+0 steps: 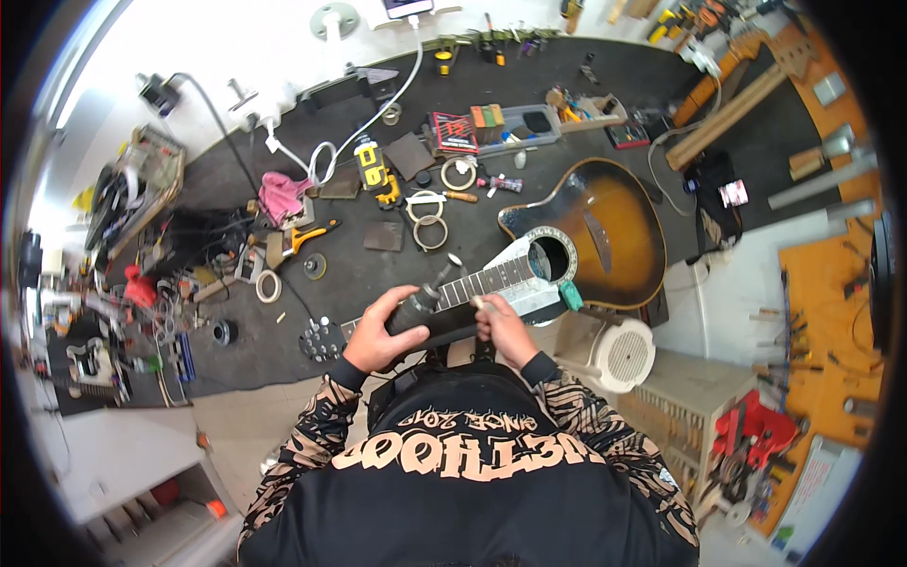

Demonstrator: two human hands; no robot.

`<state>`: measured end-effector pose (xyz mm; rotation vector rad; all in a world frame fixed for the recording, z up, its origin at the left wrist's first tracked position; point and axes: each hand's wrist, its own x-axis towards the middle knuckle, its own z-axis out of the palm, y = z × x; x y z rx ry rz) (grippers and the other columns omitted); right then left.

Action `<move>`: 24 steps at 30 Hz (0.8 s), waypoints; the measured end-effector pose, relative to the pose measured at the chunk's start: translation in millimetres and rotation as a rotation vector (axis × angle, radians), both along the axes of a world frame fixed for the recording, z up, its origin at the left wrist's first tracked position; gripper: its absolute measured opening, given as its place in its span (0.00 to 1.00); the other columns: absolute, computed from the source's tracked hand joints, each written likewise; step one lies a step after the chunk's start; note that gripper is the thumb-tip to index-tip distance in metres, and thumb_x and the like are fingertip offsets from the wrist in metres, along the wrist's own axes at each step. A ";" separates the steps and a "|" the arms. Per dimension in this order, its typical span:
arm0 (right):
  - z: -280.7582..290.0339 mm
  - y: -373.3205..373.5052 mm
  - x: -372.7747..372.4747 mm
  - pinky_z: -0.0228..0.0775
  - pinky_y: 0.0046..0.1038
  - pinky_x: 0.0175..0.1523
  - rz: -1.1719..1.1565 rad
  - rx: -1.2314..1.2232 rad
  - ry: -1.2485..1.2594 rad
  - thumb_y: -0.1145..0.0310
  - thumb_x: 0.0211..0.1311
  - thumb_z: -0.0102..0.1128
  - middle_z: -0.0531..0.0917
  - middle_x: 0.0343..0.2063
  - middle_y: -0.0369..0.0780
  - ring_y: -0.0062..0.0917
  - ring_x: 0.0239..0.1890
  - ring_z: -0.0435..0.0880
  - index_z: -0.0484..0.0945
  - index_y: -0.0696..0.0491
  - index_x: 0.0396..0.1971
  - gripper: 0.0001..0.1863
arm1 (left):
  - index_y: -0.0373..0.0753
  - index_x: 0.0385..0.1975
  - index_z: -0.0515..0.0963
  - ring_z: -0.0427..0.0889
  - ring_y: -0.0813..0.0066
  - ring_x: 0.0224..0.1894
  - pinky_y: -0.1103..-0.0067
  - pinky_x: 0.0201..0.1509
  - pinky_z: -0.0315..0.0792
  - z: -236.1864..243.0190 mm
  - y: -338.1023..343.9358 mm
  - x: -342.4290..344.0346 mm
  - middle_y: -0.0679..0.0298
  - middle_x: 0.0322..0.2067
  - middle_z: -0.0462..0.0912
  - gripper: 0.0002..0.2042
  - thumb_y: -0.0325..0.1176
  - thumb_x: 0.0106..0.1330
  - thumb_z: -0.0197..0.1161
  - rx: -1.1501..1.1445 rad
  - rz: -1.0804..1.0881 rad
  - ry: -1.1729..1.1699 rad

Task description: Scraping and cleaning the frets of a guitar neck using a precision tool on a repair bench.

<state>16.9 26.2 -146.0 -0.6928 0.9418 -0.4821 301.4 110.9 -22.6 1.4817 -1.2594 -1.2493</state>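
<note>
Dark matting covers a cluttered workbench (364, 260) that spans the middle of the frame, with pale wall behind it at the top and an orange tool panel (817, 326) at the right edge. An acoustic guitar lies on the bench: its sunburst body (619, 213) sits right of centre, and the neck slants down leftward to the headstock (322, 341), left of centre. White covering (515, 297) lies beside the end of the fretboard (501, 276), and a small green piece (570, 295) rests at the body's lower edge.

Just below centre, the left hand (378, 331) curls around a dark cylindrical tool (416, 310) over the neck, its thumb stretched along the near side, the fingers partly hidden behind it. The right hand (505, 333) is near the neck's lower edge, fingers bent inward and thumb close to the index finger; a pale tip shows there, but I cannot tell whether it is a held object or a fingertip.

Above the hands lie tape rolls (431, 232), a yellow-and-black power tool (377, 175) and a blue-grey tray (518, 126). Toward the upper left, a pink cloth (281, 197) sits near a white cable (324, 163). Right of the right hand stands a cream slotted container (624, 354), below the guitar body.
</note>
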 end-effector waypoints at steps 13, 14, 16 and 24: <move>-21.1 39.8 3.0 0.82 0.55 0.47 -0.169 -0.817 1.016 0.61 0.87 0.64 0.93 0.40 0.51 0.57 0.42 0.93 0.74 0.52 0.57 0.12 | 0.34 0.82 0.66 0.85 0.71 0.58 0.73 0.66 0.81 -39.9 -87.2 39.7 0.56 0.60 0.84 0.42 0.37 0.71 0.80 0.313 -0.225 0.182; -23.2 41.9 3.8 0.82 0.55 0.47 -0.175 -0.806 1.021 0.61 0.87 0.64 0.93 0.40 0.51 0.57 0.42 0.93 0.74 0.52 0.57 0.12 | 0.36 0.84 0.64 0.87 0.67 0.59 0.70 0.67 0.81 -39.5 -91.1 37.8 0.54 0.62 0.84 0.43 0.38 0.72 0.79 0.274 -0.336 0.073; -26.7 44.1 7.5 0.83 0.55 0.47 -0.154 -0.841 1.082 0.61 0.87 0.64 0.94 0.40 0.50 0.55 0.42 0.94 0.75 0.52 0.57 0.13 | 0.39 0.85 0.63 0.89 0.63 0.60 0.68 0.68 0.82 -32.2 -92.5 32.6 0.52 0.64 0.84 0.44 0.39 0.72 0.79 0.239 -0.448 -0.039; -31.2 42.1 5.0 0.85 0.52 0.46 -0.161 -0.887 1.119 0.62 0.85 0.67 0.95 0.42 0.48 0.52 0.42 0.95 0.77 0.52 0.55 0.12 | 0.58 0.88 0.66 0.90 0.41 0.53 0.56 0.61 0.85 -48.5 -74.7 8.6 0.49 0.60 0.84 0.41 0.43 0.75 0.74 0.016 -0.622 -0.652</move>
